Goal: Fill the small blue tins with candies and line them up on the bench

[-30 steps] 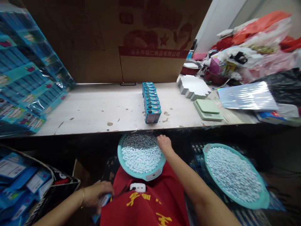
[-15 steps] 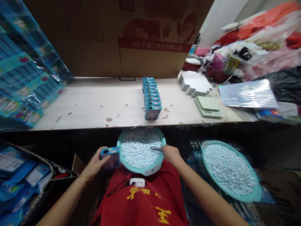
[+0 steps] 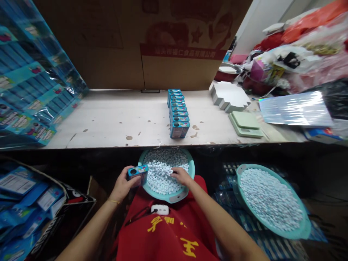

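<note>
Leftmost, wrapped blue packs [image 3: 32, 90] lean in a stack at the table's [image 3: 114, 119] left end, and more blue packets [image 3: 23, 203] lie below them beside a black bag [image 3: 74, 204]. Next, the left hand [image 3: 123, 185] is closed around a small blue box [image 3: 138, 173], thumb on its near side, holding it upright with its round hole facing up. The box sits just at the left rim of a teal basin [image 3: 193, 167], which rests in the person's lap on a red apron [image 3: 168, 235]. Pale blue pellets [image 3: 160, 170] fill the basin. The right hand [image 3: 181, 176] lies palm down on them, fingers bent into the heap and pointing left toward the box; I cannot tell whether it grips anything. A small white device [image 3: 160, 209] hangs on the apron just below the basin.

Up on the table, a row of boxes [image 3: 177, 112] runs away from the near edge toward a big carton [image 3: 130, 47]. Right of the row lie a stack of white flat cartons [image 3: 230, 97], a green scale [image 3: 246, 124] and a shiny sheet [image 3: 296, 108], with plastic bags [image 3: 301, 50] piled behind. Low at the right, a second basin [image 3: 240, 169] of pellets sits well apart from both hands.
</note>
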The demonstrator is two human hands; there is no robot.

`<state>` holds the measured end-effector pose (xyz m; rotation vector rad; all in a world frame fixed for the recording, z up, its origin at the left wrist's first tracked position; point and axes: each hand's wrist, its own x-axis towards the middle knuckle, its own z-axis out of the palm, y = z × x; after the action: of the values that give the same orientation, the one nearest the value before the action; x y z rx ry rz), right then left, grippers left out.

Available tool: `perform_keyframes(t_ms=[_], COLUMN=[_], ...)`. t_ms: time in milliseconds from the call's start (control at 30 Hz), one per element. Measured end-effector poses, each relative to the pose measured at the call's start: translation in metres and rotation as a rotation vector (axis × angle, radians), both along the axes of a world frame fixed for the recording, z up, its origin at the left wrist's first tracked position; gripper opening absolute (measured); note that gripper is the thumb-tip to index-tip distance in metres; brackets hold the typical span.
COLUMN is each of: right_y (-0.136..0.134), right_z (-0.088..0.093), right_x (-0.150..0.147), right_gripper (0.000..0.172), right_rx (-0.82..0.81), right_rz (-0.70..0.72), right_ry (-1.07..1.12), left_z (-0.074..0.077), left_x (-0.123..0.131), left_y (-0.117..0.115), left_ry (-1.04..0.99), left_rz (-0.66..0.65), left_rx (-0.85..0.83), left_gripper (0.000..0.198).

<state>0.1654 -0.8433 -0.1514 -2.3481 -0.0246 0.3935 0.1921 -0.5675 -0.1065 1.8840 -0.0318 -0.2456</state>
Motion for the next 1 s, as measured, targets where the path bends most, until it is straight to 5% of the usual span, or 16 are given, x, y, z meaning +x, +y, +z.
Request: perform_keyframes(t_ms=[267, 500, 767, 1000], right_y=[-0.024, 0.004, 0.042, -0.004], right_z=[0.074, 0.132, 0.156, 0.148], right_x=[0.002, 0.009, 0.009, -0.016], right_gripper=[0.022, 0.032, 0.028, 0.028], right_rx=[0.194, -0.391, -0.661, -0.536], right_rz=[0.152, 0.197, 0.290, 0.241], right_ry=[-0.068, -0.057, -0.088, -0.080], left_z=[-0.003, -0.003, -0.012, -0.013], left_x=[0.012, 0.007, 0.008, 0.010], left_y=[-0.040, -0.067, -0.066, -0.063], left_ry=[-0.164, -0.271, -0.323, -0.318], left_rz=[-0.130, -0.228, -0.262, -0.263], left_rx=[0.099, 0.313, 0.353, 0.276], left_gripper=[0.040, 0.037, 0.038, 0.037])
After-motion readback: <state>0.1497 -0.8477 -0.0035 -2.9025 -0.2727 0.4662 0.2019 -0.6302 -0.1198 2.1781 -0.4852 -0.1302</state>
